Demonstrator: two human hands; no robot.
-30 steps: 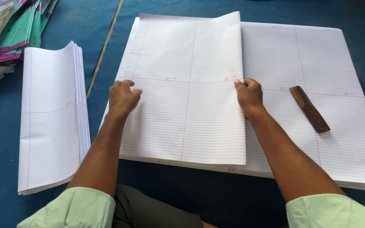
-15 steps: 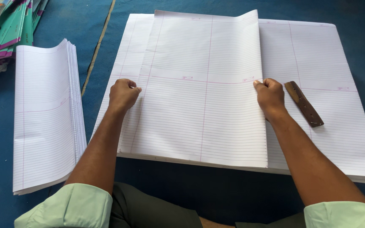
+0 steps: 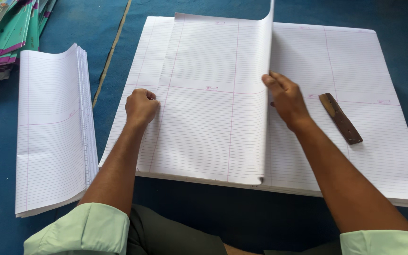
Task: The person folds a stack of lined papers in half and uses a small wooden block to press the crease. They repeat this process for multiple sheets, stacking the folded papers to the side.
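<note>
— Since a moment ago our right hand (image 3: 286,101) has travelled to the left, and the folded sheet (image 3: 213,99) has grown wider under it; now its right part stands up almost vertical at the top.

— Yes, and our left hand (image 3: 141,107) has stayed at the same place, on the left border of this sheet. Its fingers are curled into a loose fist that presses the paper down. If they pinch something, we cannot tell.

— The fingers (image 3: 279,81) of the right hand are extended, and they lie against the raised flap, near the middle height. They push it, we think; they do not really clamp it.

— Where does the sheet lie exactly?

— On the big pile of ruled paper (image 3: 355,71), which is on the blue floor (image 3: 109,28). The sheet covers the left half of the pile.

— To do this well, we judge that the free edge must meet the left edge precisely, so the red ruled lines match. The left hand should keep its pressure, otherwise the paper slides.

— And the crease?

— It is better to flatten it only when the corners agree. The brown wooden stick (image 3: 340,118) rests on the pile, just to the right of our right hand.

— At the left, well apart, a stack of folded sheets (image 3: 48,132) lies on the floor, and some coloured covers (image 3: 10,33) in the corner.
</note>
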